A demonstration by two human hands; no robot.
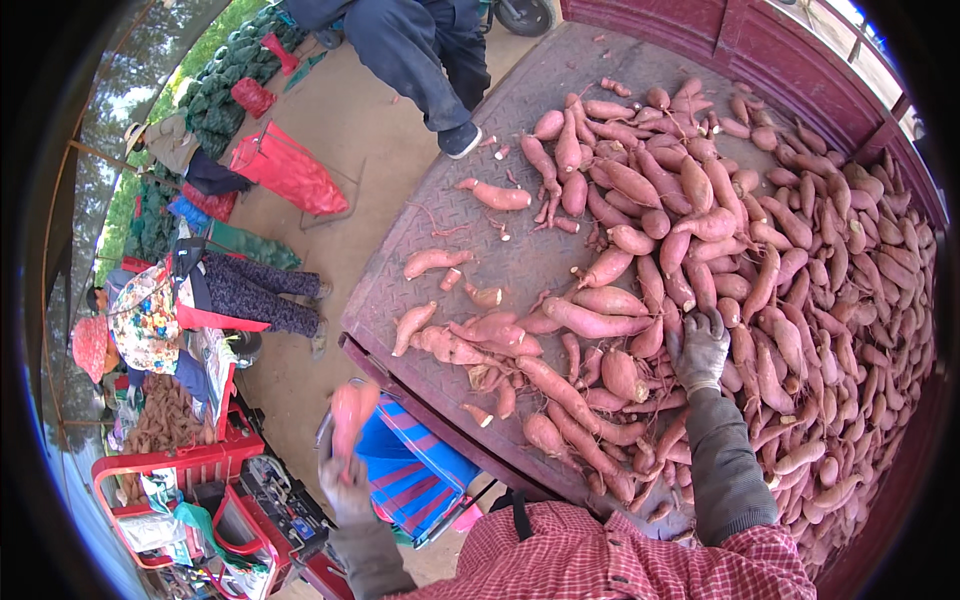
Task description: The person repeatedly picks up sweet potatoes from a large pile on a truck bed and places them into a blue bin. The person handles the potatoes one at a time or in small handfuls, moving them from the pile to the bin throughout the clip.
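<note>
L hand (pixel 347 492) closed round at least 1 sweet potato (pixel 350 415), off truck bed's (pixel 560 75) near-left edge. R hand (pixel 704 352) on the pile (pixel 788 345), fingers bent; can't tell if gripping. Prog., my guess: only that handful's off; most left, heaped right, few loose left. Writing: none legible.

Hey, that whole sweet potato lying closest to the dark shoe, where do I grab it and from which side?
Probably around the thick body of the sweet potato, from above, fingers across its length. It lies on the truck bed, apart from the pile, so both long sides look reachable. Avoid the thin tail pointing left; it might snap.
</note>
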